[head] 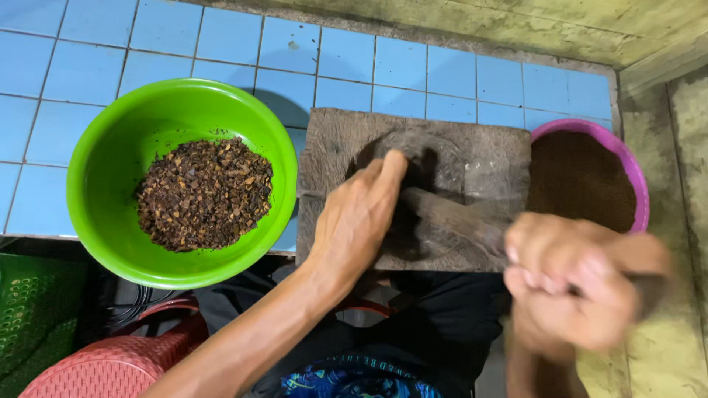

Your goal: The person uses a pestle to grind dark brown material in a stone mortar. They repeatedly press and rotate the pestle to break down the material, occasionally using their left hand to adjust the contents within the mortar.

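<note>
R hand (571, 291) at 4 o'clock: fist clenched on wooden pestle (450, 217), motion-blurred | L hand (361, 214) open, flat on stone mortar slab (420, 188), fingertips at the grinding hollow | risk: pestle strikes L fingers; slab edge overhangs, could tip | green bowl (181, 184) of brown bits at 9 o'clock, purple bowl (590, 177) at 2 o'clock

Light: soft, even, moderately bright | Shadows: bowl (181, 184) casts one toward 1 o'clock on tiles (413, 70) | Blur: right hand (571, 284) smeared at 4 o'clock | Focus: rest sharp | Glare: faint on bowl rim
</note>
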